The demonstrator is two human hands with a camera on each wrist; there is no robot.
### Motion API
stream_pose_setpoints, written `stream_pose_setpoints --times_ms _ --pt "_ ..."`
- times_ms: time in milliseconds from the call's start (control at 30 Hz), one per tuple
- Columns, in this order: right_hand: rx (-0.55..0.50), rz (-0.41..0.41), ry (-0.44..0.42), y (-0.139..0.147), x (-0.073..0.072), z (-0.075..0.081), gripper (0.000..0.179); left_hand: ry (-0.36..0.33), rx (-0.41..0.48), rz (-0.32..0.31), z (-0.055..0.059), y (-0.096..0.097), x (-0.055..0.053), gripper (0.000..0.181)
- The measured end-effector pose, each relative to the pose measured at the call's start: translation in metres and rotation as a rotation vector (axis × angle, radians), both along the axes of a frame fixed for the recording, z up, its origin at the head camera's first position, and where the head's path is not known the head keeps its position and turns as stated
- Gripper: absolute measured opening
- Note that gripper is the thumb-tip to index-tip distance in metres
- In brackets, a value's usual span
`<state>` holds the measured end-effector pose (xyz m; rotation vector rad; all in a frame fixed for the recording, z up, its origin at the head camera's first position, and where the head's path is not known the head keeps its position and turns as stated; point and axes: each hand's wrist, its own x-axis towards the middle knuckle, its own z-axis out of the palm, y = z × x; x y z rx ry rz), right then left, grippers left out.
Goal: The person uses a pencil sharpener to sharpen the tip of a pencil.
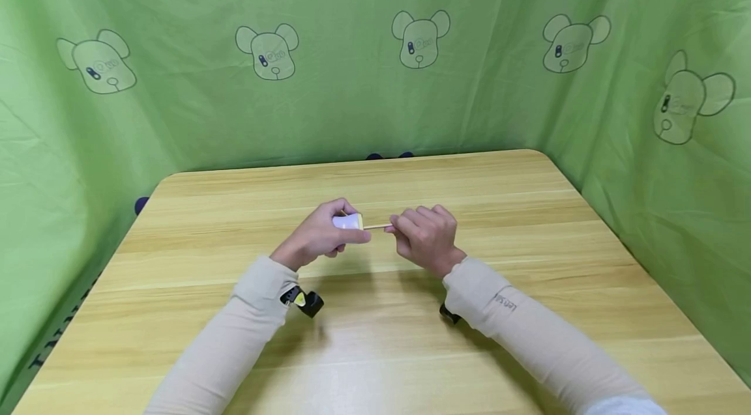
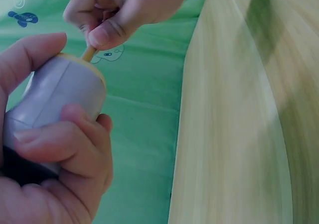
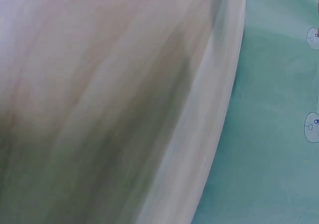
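In the head view my left hand (image 1: 319, 232) grips a small lavender, waisted cylinder (image 1: 346, 222) with a yellow rim, its rim end turned right. The left wrist view shows fingers wrapped about its pale body, and a black base low in the palm. From the rim end a thin tan stick (image 1: 378, 227) runs across to my right hand (image 1: 427, 238), which pinches it between thumb and curled fingers. The stick's near end meets the top of the cylinder; its far end is hidden in the right hand. Both hands are raised above the table.
Under the hands lies a wood-grain table (image 1: 364, 363) with rounded far corners. A green curtain (image 1: 352, 115) printed with bear heads hangs behind it and along both sides. Dark wrist cameras sit below the left cuff (image 1: 311, 302) and the right cuff (image 1: 450, 314).
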<state>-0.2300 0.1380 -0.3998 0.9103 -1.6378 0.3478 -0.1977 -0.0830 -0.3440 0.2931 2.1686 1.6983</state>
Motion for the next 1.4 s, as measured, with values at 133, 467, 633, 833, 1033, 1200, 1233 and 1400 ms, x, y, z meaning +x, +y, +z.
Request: stream_pose_setpoints --times_ms 133,467,633,833,1033,1200,1233,1400 --pt "0.016 -0.024 -0.121 0.000 0.005 0.003 0.041 0.071 -0.055 0.036 -0.003 0.001 0.001 0.041" --pt "0.118 -0.110 -0.903 0.001 0.020 0.029 0.028 0.419 -0.282 0.048 -0.013 0.004 0.003 0.043" --pt "0.141 0.006 -1.505 0.002 0.016 0.053 0.038 0.543 -0.340 0.014 -0.019 0.006 0.004 0.046" --pt "0.162 0.022 -1.559 0.005 0.015 0.057 0.028 0.550 -0.329 0.033 -0.019 0.005 0.002 0.047" --pt "0.150 -0.026 -1.123 0.005 0.019 0.041 0.013 0.435 -0.309 0.077 -0.018 0.002 -0.002 0.051" --pt "0.087 -0.084 -0.573 0.001 0.013 0.019 0.018 0.244 -0.165 0.114 -0.013 0.001 -0.001 0.051" --pt "0.072 -0.088 -0.483 0.000 0.012 0.015 0.020 0.199 -0.125 0.112 -0.011 0.000 0.000 0.050" --pt "0.033 -0.085 -0.229 -0.003 0.004 0.003 0.032 0.067 -0.023 0.068 0.000 -0.002 0.003 0.048"
